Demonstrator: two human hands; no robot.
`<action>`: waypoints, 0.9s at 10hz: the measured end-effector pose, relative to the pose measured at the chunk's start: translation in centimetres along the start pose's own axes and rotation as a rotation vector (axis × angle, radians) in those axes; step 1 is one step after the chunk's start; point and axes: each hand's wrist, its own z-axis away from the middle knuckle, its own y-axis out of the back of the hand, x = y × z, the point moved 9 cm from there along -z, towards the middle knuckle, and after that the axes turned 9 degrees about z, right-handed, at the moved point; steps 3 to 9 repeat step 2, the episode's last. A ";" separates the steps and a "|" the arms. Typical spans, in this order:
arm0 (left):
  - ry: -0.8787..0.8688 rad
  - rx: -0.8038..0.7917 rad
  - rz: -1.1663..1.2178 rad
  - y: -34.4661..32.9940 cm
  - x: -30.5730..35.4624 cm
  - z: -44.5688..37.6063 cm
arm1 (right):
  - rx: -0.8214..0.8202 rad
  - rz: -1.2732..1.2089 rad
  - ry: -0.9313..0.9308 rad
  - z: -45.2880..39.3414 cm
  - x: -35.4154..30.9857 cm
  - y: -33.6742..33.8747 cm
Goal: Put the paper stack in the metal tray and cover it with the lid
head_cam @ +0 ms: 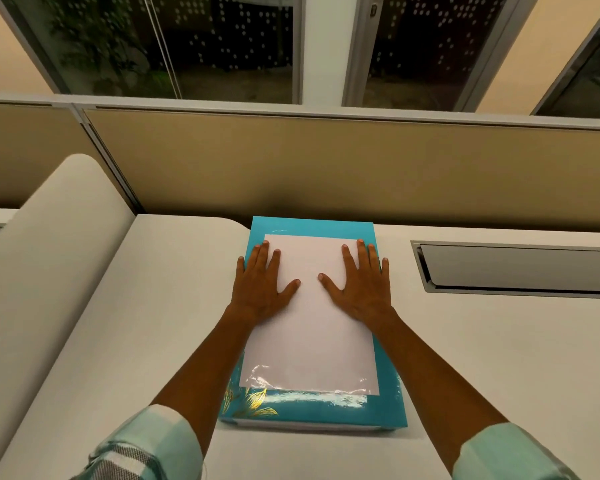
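Pale, matte counter (465, 358) under warm light, backed by a tan fabric partition (326, 168) with dark windows (222, 46) above. At centre, flush against the partition's foot: a teal box (312, 407), glossy, printed with gold leaves at the near left corner, its edge showing a thin pale seam along the bottom. On top, a white paper stack (309, 323), rectangular, smooth, catching glare near its near edge, sitting inside the teal border. Left hand (260, 289) and right hand (361, 289) flat on the far half of the paper, palms down, fingers (265, 252) spread and extended, thumbs angled toward each other, gripping nothing. Likely pressing to square or steady the sheets, or about to slide fingers under the edges for a lift. Hard to tell whether the teal piece is the lid, the tray itself, or both closed together; no bare metal visible. Off to the right, well apart: a recessed grey hatch (516, 268) with a metal frame set into the counter. To the left, a rounded cream roll-like surface (59, 254). Pale green sleeves (160, 441) pushed up at both forearms.
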 end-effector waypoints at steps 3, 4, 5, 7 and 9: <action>-0.007 -0.058 -0.073 1.6 0.3 0.7 | 0.007 0.037 0.027 1.2 -0.5 1.7; -0.007 -0.058 -0.073 1.6 0.3 0.7 | 0.007 0.037 0.027 1.2 -0.5 1.7; -0.007 -0.058 -0.073 1.6 0.3 0.7 | 0.007 0.037 0.027 1.2 -0.5 1.7; -0.007 -0.058 -0.073 1.6 0.3 0.7 | 0.007 0.037 0.027 1.2 -0.5 1.7; -0.007 -0.058 -0.073 1.6 0.3 0.7 | 0.007 0.037 0.027 1.2 -0.5 1.7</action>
